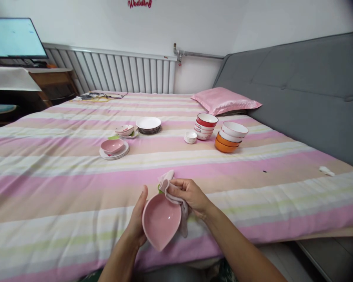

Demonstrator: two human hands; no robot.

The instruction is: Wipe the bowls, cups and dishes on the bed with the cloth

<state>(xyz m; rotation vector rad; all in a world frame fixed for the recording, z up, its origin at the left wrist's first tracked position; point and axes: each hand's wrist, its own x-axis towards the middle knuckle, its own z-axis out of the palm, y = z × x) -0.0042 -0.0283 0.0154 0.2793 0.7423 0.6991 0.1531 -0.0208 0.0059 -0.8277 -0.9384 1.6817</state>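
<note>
A pink strawberry-shaped bowl (161,221) with a green leaf-like tip (159,188) is held over the near edge of the bed, its hollow side facing me. My left hand (137,219) grips its left side, thumb along the rim and the other fingers hidden beneath. In my right hand (190,196) is a pale pinkish cloth (176,199), pinched against the bowl's upper right rim beside the leaf. Part of the cloth hangs down behind the bowl's right side.
On the striped bedspread (76,188) stand another pink bowl (112,145) on plates, a plate stack (148,123), small white dishes (190,137), red-and-white bowls (206,122) and orange bowls (226,145). Farther back lie a pink pillow (223,100) and cables (101,96). A grey headboard (297,78) borders the right.
</note>
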